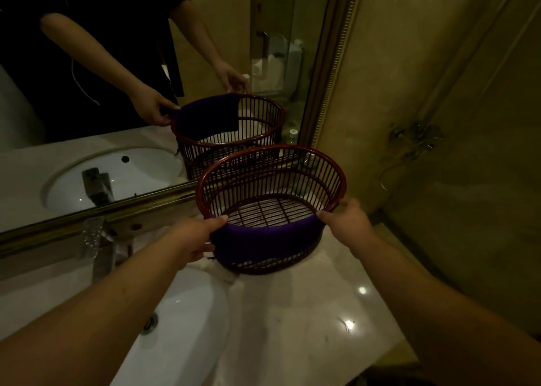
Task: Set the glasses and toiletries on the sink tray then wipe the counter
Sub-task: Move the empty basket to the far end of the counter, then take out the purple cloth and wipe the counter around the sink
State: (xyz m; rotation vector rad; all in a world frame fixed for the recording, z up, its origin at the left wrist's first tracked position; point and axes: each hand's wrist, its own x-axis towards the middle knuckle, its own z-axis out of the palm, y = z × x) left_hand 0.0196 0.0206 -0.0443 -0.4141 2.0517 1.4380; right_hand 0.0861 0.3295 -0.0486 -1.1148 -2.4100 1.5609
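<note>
**Basket gripped at both sides on the tabletop**

The basket [270, 207] sits between both hands, purple cloth [263, 243] draped over its near rim. Left hand [194, 239] and right hand [347, 221] curl their fingers [325, 216] closed on that rim, pinning the cloth, probably to steady or shift it on the tabletop [292, 312] right of the sink [181, 321].

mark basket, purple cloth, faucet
basket [319, 163], head view, on the far rim.
purple cloth [263, 241], head view, on the part draped over the near wall.
faucet [101, 257], head view, on the metal body.
</note>
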